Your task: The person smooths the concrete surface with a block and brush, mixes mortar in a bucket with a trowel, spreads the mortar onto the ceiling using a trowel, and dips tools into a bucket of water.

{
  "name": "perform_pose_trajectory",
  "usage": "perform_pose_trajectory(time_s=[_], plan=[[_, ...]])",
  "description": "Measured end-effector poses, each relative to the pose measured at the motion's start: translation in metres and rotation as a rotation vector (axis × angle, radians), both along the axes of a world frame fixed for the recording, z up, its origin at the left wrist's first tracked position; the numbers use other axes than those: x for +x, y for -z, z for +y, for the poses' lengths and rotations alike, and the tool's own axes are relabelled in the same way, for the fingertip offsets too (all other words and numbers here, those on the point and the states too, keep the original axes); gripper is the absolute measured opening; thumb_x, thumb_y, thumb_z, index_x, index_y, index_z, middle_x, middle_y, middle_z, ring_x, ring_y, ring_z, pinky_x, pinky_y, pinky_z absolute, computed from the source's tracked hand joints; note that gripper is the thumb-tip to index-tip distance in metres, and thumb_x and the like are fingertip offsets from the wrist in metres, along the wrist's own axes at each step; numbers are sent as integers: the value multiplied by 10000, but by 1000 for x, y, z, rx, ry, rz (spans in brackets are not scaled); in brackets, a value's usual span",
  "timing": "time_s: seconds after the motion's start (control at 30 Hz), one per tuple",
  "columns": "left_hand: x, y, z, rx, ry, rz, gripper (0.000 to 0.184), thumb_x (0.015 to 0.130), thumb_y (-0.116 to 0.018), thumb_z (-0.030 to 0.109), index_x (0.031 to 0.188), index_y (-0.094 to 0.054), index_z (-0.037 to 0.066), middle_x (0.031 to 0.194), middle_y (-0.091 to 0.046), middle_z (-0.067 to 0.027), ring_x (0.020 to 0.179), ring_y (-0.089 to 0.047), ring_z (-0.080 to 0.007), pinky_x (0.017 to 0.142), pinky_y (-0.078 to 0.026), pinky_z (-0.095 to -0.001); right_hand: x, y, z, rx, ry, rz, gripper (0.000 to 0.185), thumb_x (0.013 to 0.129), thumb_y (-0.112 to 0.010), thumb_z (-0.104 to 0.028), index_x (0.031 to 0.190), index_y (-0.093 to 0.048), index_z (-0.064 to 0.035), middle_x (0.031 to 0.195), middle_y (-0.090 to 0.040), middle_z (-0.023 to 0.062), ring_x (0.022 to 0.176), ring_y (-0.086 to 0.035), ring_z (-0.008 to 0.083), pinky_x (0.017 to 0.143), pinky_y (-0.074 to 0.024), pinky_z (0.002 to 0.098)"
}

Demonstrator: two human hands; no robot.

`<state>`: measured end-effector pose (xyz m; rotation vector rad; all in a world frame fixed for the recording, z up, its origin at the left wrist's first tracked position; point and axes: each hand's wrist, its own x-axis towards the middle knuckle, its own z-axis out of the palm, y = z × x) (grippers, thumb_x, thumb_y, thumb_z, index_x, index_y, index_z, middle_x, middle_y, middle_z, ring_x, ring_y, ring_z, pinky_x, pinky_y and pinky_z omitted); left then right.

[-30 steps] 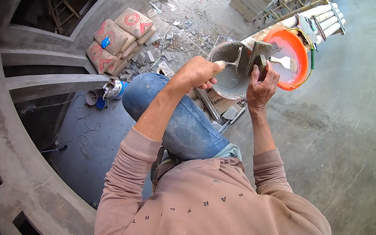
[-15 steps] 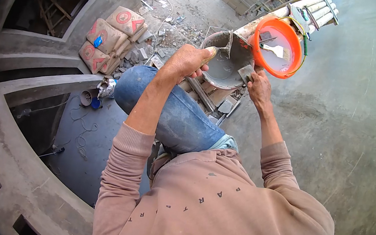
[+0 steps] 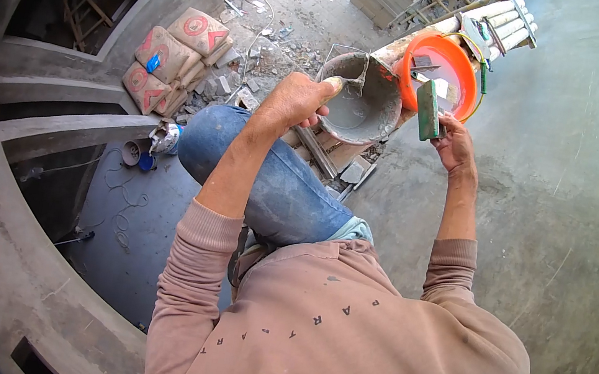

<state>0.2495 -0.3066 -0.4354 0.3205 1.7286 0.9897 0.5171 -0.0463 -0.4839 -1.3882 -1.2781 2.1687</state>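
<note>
My left hand (image 3: 301, 101) is closed round the handle of a cement-coated trowel (image 3: 358, 80), whose metal end reaches over the mouth of a grey mortar bucket (image 3: 388, 129). Wet grey mix (image 3: 348, 111) lies inside that bucket. In my right hand (image 3: 457, 143) I grip a green plastering float (image 3: 427, 112), tilted up on edge in front of an orange bucket (image 3: 420, 40). Cloudy water fills the orange bucket, and a brush (image 3: 451, 92) in it is partly hidden by the float.
Both buckets stand on a plank-and-pole scaffold (image 3: 497, 19) beside a grey plastered wall (image 3: 531, 191). Stacked cement bags (image 3: 197, 31) and rubble (image 3: 223, 87) lie below left. A concrete frame (image 3: 84, 125) with openings runs down the left, above a lower floor (image 3: 131, 224).
My right hand has moved right, away from the mortar bucket's rim, and turned the float so its green side shows. My left hand stays nearly in place with the trowel.
</note>
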Motion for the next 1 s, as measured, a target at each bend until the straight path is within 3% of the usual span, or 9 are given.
perform_pose_trajectory(time_s=[0.13, 0.23, 0.33, 0.47, 0.67, 0.77, 0.87, 0.97, 1.0], plan=[[-1, 4, -1, -8, 0, 28, 480, 949, -645, 391, 876, -721, -77, 729, -695, -103, 541, -602, -129, 480, -481, -301, -5, -1, -5, -80, 121, 59, 261, 935, -661, -200, 1169, -665, -84, 921, -705, -21, 717, -624, 62, 594, -445, 235], [-2, 6, -1, -72, 25, 54, 517, 940, -666, 436, 994, -736, -73, 789, -707, -100, 541, -563, -109, 482, -454, -285, 3, 14, 12, 56, -53, -18, 250, 911, -696, -201, 1122, -689, -67, 870, -703, -9, 678, -620, 70, 569, -456, 251], [-1, 3, -1, -91, 36, 71, 511, 944, -653, 426, 983, -736, -77, 783, -711, -99, 537, -567, -110, 484, -461, -286, -4, 19, 22, 326, -19, -251, 241, 881, -732, -188, 1067, -704, -37, 787, -684, -12, 620, -588, 61, 523, -429, 258], [-2, 8, 0, -89, 37, 79, 502, 945, -629, 405, 970, -734, -85, 769, -715, -98, 522, -573, -118, 479, -467, -294, -17, 16, 36, 722, -138, -554, 204, 791, -724, -154, 926, -753, -4, 784, -721, 66, 686, -672, 167, 631, -532, 342], [-4, 9, 1, -94, 41, 122, 496, 952, -565, 378, 870, -731, -82, 724, -711, -115, 561, -642, -158, 519, -523, -327, -37, 24, 72, 990, -485, -916, 294, 773, -707, -142, 1033, -782, -27, 939, -764, 158, 790, -728, 239, 752, -564, 377], [-3, 11, 1, -79, 24, 122, 493, 959, -545, 368, 907, -728, -87, 730, -715, -109, 564, -650, -152, 518, -529, -329, -38, 52, 77, 1531, -465, -893, 269, 807, -693, -157, 1025, -782, -28, 950, -758, 195, 854, -730, 314, 813, -559, 420], [-3, 9, 2, -78, 8, 123, 492, 973, -515, 356, 959, -721, -91, 741, -721, -112, 594, -672, -166, 547, -547, -348, -60, 34, 32, 1683, -316, -701, 276, 839, -674, -250, 970, -772, -28, 909, -740, 236, 911, -716, 381, 916, -517, 455], [1, 9, 8, -34, 13, 157, 475, 992, -481, 336, 1012, -711, -80, 783, -735, -161, 696, -723, -264, 664, -579, -412, -102, -11, -41, 777, -435, -630, 472, 992, -619, -461, 1010, -785, -19, 867, -747, 163, 815, -699, 265, 822, -531, 400], [5, 12, 11, 1, 47, 200, 470, 999, -470, 331, 1034, -705, -74, 807, -740, -186, 749, -734, -311, 718, -581, -436, -106, -3, -59, 580, -439, -430, 589, 1023, -564, -572, 1056, -785, -27, 867, -749, 106, 810, -673, 205, 801, -527, 358]])
